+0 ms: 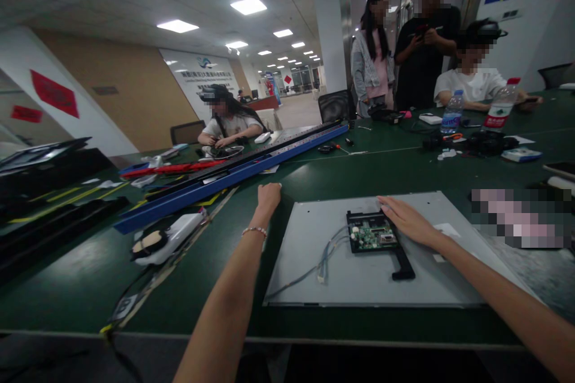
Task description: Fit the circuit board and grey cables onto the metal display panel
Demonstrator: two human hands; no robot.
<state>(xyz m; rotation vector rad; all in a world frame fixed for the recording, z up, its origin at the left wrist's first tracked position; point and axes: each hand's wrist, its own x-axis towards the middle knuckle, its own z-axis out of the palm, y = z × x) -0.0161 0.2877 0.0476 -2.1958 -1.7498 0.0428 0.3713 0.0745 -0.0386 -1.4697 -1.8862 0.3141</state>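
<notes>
The board (372, 234) sits on the middle of the panel (359, 284) on the green table (359, 170), its cable (327, 253) trailing left. The right hand (406, 221) lies flat on the board's far edge, fingers open. The left hand (268, 194) rests fisted on the table beside the panel.

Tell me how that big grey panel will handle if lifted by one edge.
The grey panel looks thin and wide, so it would probably flex when lifted by one edge. Its loose cable would likely dangle and could snag. The bare circuit board on top looks fragile, so pressure there seems risky.
</notes>
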